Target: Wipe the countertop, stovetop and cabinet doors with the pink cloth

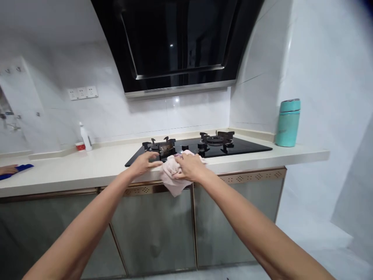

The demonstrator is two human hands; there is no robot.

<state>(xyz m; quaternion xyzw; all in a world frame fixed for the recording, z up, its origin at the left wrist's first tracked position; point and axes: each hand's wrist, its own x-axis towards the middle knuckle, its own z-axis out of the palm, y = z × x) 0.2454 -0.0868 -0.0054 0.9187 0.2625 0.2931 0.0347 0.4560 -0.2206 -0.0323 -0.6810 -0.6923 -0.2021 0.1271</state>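
A pale pink cloth (174, 179) is bunched at the front edge of the black gas stove (247, 145), one corner hanging over the counter edge. My right hand (190, 167) is closed around the cloth. Just left of it, my left hand (144, 163) has its fingers and thumb apart, with nothing between them. The thumb tip comes close to the cloth; I cannot tell if it touches. Behind my left hand is the left burner (163, 147). The right burner (215, 140) stands farther back, beyond my right hand.
A black range hood (180, 42) overhangs the stove. A turquoise flask (288, 123) stands at the counter's right end. On the left are a white bottle (85, 137) and a red container (80, 146). Another person's hand (8, 169) rests on a blue cloth (21, 168) at far left.
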